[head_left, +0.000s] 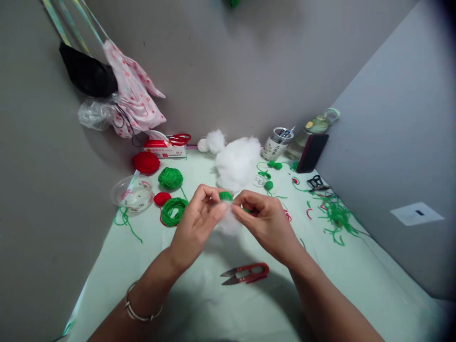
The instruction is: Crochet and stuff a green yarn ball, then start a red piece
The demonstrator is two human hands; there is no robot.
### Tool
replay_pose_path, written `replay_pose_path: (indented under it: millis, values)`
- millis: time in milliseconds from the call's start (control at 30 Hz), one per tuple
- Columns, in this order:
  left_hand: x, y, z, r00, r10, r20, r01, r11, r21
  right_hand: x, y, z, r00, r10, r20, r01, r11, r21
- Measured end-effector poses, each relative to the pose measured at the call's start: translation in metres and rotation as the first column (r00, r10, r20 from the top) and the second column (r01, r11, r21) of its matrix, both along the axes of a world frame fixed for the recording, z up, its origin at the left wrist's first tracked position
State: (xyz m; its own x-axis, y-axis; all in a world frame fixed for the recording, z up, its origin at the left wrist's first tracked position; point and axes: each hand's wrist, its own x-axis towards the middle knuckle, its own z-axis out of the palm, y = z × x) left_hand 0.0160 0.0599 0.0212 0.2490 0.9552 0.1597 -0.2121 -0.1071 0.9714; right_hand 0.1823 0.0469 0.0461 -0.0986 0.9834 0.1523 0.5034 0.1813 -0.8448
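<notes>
My left hand (195, 221) pinches a small green crocheted piece (225, 195) between thumb and fingers, above the middle of the table. A loose tuft of white stuffing (229, 223) hangs right below the piece, between both hands. From the other side my right hand (267, 221) closes thumb and forefinger on the stuffing at the piece's edge; its other fingers are curled in. Nearer to me, thread snips (245, 273) with red handles lie on the table, blades pointing left. Behind my hands sits a large heap of white stuffing (238, 161).
At left are green yarn balls (170, 178), a red yarn ball (146, 163), a clear bowl (133, 192) and a box (166, 148) with red scissors. At right are a pen tin (277, 145), a bottle (308, 137), a phone (312, 153) and green yarn scraps (337, 213). Walls enclose the table.
</notes>
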Motion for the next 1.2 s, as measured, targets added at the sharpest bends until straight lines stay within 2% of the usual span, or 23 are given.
replay_pose_path:
  millis: [100, 200, 300, 400, 467, 567, 633, 800, 933, 1000, 1067, 1200]
  values:
    - [-0.002, 0.003, 0.000, 0.999, -0.039, 0.038, 0.040, 0.998, -0.041, 0.005, -0.002, 0.006, 0.999, 0.045, 0.028, -0.045, 0.999, -0.001]
    - [-0.001, 0.005, -0.004, 0.994, -0.085, 0.075, 0.090, 0.994, -0.062, 0.008, -0.005, 0.012, 0.987, 0.160, 0.001, -0.159, 0.985, -0.063]
    - [0.003, 0.004, -0.006, 0.997, 0.042, 0.058, -0.040, 0.999, -0.031, 0.003, -0.010, 0.016, 0.976, 0.216, -0.025, -0.217, 0.972, -0.089]
    - [0.007, 0.001, -0.007, 0.976, 0.217, -0.005, -0.217, 0.976, 0.000, -0.004, -0.015, 0.013, 0.976, 0.218, 0.030, -0.217, 0.976, -0.027]
    - [0.008, 0.000, -0.010, 0.972, 0.235, -0.001, -0.234, 0.971, -0.049, -0.006, -0.014, 0.009, 0.975, 0.194, 0.111, -0.200, 0.979, 0.049]
    - [0.006, -0.001, -0.016, 0.984, 0.166, 0.059, -0.156, 0.977, -0.148, -0.005, -0.010, 0.001, 0.969, 0.113, 0.218, -0.153, 0.972, 0.178]
    - [0.005, -0.001, -0.017, 0.991, 0.110, 0.079, -0.096, 0.983, -0.158, -0.003, -0.007, -0.002, 0.970, 0.069, 0.234, -0.121, 0.969, 0.213]
    - [-0.002, -0.001, -0.008, 0.995, -0.076, 0.059, 0.082, 0.992, -0.097, 0.002, -0.006, 0.003, 0.982, 0.013, 0.188, -0.045, 0.985, 0.169]
    - [-0.006, 0.003, -0.003, 0.993, -0.112, 0.042, 0.115, 0.991, -0.075, 0.008, -0.005, 0.011, 0.989, 0.082, 0.125, -0.091, 0.994, 0.067]
    - [-0.005, 0.005, -0.005, 0.996, -0.079, 0.035, 0.081, 0.995, -0.058, 0.008, -0.006, 0.013, 0.985, 0.136, 0.106, -0.137, 0.991, 0.000]
    - [-0.001, 0.007, -0.010, 1.000, 0.011, 0.005, -0.011, 1.000, -0.014, 0.003, -0.009, 0.013, 0.982, 0.163, 0.097, -0.160, 0.986, -0.038]
    - [0.005, 0.011, -0.020, 0.971, 0.237, -0.012, -0.235, 0.968, 0.088, -0.015, -0.016, 0.001, 0.982, 0.166, 0.094, -0.169, 0.985, 0.027]
